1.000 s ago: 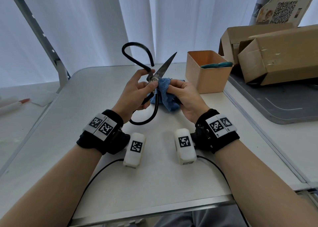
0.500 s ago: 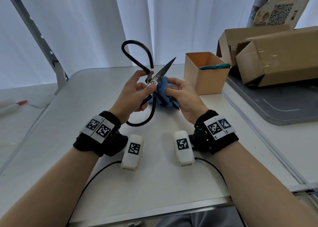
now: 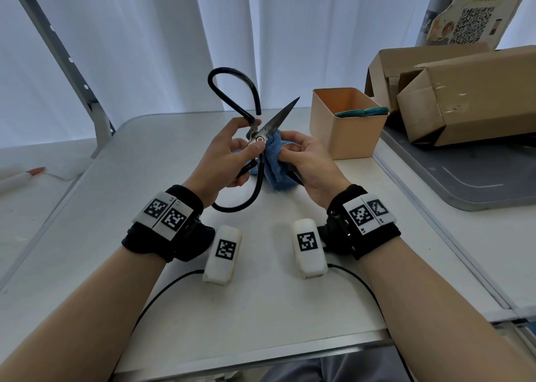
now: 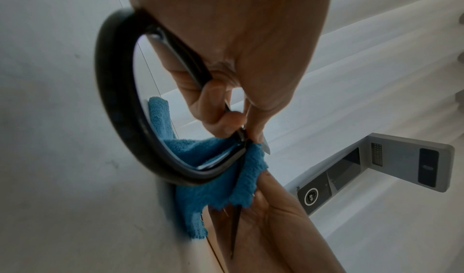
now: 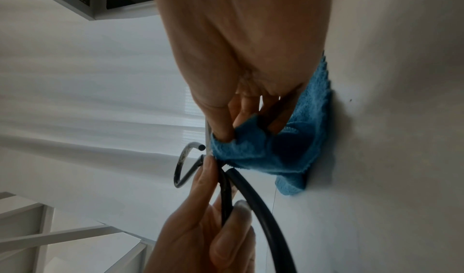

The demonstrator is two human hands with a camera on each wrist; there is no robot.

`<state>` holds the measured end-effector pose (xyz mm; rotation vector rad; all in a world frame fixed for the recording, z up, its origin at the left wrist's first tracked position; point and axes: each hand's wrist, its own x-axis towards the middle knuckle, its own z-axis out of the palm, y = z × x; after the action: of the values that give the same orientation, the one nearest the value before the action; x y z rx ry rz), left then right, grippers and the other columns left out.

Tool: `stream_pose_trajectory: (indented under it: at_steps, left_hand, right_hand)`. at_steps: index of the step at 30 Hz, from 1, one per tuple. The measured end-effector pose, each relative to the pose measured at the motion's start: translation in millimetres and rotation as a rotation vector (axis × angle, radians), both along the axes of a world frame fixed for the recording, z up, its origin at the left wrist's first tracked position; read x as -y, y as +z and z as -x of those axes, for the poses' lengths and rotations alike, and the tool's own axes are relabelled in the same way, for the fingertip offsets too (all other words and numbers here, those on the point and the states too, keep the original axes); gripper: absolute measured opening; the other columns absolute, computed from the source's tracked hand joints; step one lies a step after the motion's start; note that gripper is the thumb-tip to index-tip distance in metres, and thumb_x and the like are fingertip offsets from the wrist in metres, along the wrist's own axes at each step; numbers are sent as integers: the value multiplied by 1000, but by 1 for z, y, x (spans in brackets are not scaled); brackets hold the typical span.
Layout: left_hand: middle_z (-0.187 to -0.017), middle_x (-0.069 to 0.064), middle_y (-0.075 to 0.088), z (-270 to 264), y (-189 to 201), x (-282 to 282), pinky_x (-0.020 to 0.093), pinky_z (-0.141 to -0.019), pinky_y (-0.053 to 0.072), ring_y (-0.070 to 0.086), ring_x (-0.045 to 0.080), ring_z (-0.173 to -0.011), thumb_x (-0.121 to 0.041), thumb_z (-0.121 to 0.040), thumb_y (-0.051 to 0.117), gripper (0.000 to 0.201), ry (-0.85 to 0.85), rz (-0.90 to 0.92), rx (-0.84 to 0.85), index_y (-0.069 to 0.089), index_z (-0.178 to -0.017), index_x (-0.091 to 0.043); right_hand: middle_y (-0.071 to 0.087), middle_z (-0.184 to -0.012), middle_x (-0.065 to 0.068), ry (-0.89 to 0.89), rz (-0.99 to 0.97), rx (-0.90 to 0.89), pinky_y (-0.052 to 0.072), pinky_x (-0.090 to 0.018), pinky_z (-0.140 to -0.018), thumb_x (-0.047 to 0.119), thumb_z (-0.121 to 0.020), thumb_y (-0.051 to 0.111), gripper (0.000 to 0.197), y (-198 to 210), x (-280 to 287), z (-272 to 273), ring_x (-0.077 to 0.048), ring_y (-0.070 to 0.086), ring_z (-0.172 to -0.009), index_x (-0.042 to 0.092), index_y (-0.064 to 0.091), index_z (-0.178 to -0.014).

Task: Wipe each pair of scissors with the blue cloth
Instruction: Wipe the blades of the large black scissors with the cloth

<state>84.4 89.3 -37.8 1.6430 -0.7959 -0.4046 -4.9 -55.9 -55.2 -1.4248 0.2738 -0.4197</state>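
Note:
Large black-handled scissors (image 3: pixel 272 122) are held spread apart above the white table (image 3: pixel 261 309), one blade pointing up and right. My left hand (image 3: pixel 229 155) pinches them at the pivot, thumb on the rivet, with one handle loop (image 4: pixel 118 102) curving below the palm. My right hand (image 3: pixel 304 158) holds the blue cloth (image 3: pixel 274 161) bunched round the lower blade, next to the pivot. In the right wrist view the cloth (image 5: pixel 283 148) is pinched between thumb and fingers and hangs down to the table. A second pair with teal handles (image 3: pixel 362 112) lies in the orange box (image 3: pixel 345 138).
Cardboard boxes (image 3: pixel 464 97) sit on a grey tray (image 3: pixel 478 184) at the right, behind the orange box. A metal frame leg (image 3: pixel 72 74) rises at the far left. A white and red pen (image 3: pixel 20 175) lies on the adjoining surface.
The cloth in my right hand has slid up along the blade toward the pivot. The scissors stay spread in my left hand, almost unmoved.

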Motion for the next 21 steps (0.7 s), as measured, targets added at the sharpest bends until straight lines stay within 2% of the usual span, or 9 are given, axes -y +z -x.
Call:
stream_pose_trajectory:
  at_steps: [2,4,6,9,12,16,19,21]
  left_hand:
    - [-76,1,47,0,0,0,21,-41,33,36,8,-44,-23,-99,61,35,-5,-2,1,52,-132,-31]
    - [-76,1,48,-1,0,0,22,-41,33,36,9,-44,-24,-99,61,35,-8,-2,0,52,-132,-31]
    - [-76,2,48,-1,1,0,21,-41,32,35,9,-44,-23,-99,61,36,-6,0,0,52,-132,-30]
    - [-79,6,47,-3,1,-1,21,-40,31,33,10,-45,-22,-99,60,35,3,13,-16,53,-132,-29]
    - [-79,6,47,-5,1,-2,21,-40,31,33,10,-44,-22,-99,60,34,10,26,-31,54,-131,-28]
    - [-81,7,48,-5,1,-2,21,-40,31,32,10,-43,-22,-99,60,33,5,30,-41,54,-131,-28]
    - [-85,11,47,-6,1,-3,21,-39,30,32,10,-43,-21,-99,60,33,2,28,-42,54,-131,-28]
    - [-86,12,48,-6,0,-3,21,-38,30,33,10,-43,-22,-99,60,34,-1,18,-36,54,-131,-29]
  right_hand:
    - [70,-101,-16,-24,14,-8,54,-37,-93,3,-94,59,28,-1,0,-1,-29,68,-100,8,61,-122]
    - [71,-102,-19,-51,13,2,55,-38,-93,3,-94,60,25,-2,-1,-2,-31,68,-99,6,64,-118]
    - [71,-104,-18,-117,-9,23,57,-33,-85,2,-93,59,25,-3,-1,-3,-26,69,-95,4,65,-117]
    - [71,-92,-7,-274,-75,74,53,-19,-65,-1,-93,57,24,-4,7,-3,-9,68,-77,1,65,-116]
    - [71,-90,-3,-364,-129,98,54,-21,-65,-3,-93,57,21,-6,14,-2,-11,67,-79,8,65,-109]
    - [69,-92,-2,-358,-159,102,52,-18,-57,-4,-94,57,19,-5,13,-2,-12,65,-78,10,64,-104]
    - [67,-99,-10,-290,-220,139,60,-26,-71,-6,-91,60,16,-3,11,-2,-23,68,-91,5,64,-102]
    - [67,-100,-14,-229,-221,156,61,-32,-79,-8,-90,61,15,-3,9,-1,-26,68,-95,1,63,-102]
